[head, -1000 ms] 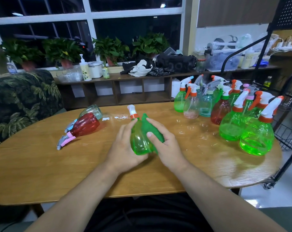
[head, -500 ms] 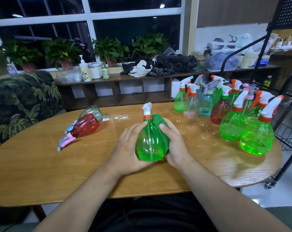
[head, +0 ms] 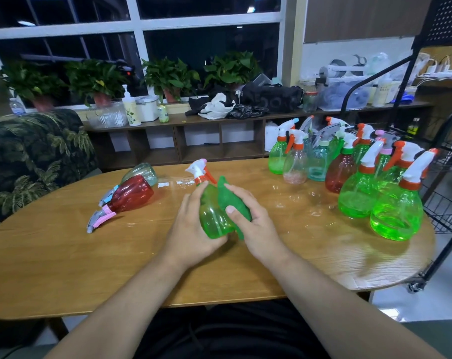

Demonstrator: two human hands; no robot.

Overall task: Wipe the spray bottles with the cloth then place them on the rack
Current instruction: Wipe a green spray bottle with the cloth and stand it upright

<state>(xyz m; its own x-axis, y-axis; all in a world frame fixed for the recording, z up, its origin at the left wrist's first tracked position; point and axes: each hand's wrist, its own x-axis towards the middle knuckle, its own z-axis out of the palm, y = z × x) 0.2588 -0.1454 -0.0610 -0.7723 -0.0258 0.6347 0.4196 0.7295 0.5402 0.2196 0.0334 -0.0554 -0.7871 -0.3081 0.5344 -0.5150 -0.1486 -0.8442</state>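
Where your hands meet: a green spray bottle [head: 212, 218], low over the table [head: 64, 255] and tilted so its white-and-orange trigger head leans away from you and to the left. Whether its base touches the wood cannot be told.
Left hand: your left hand [head: 191, 229] wraps the bottle's body from its left side, thumb up near the neck.
Right hand: your right hand [head: 257, 224] clamps a green cloth [head: 232, 203] against the bottle's right side, thumb pressed on the cloth.
Left of the held bottle: a red spray bottle [head: 131, 194] lies on its side on the table, its pink-and-grey trigger toward you. A pale clear bottle [head: 142, 172] lies just behind it.
Right of the held bottle: a group of upright spray bottles [head: 354, 195] stands on the table, mostly green, with a red, a clear and a teal one among them.
Further right of it: a black wire rack [head: 447, 208], past that group.
Beyond the held bottle: a low wooden shelf [head: 206, 141] with potted plants [head: 168, 73] above it.
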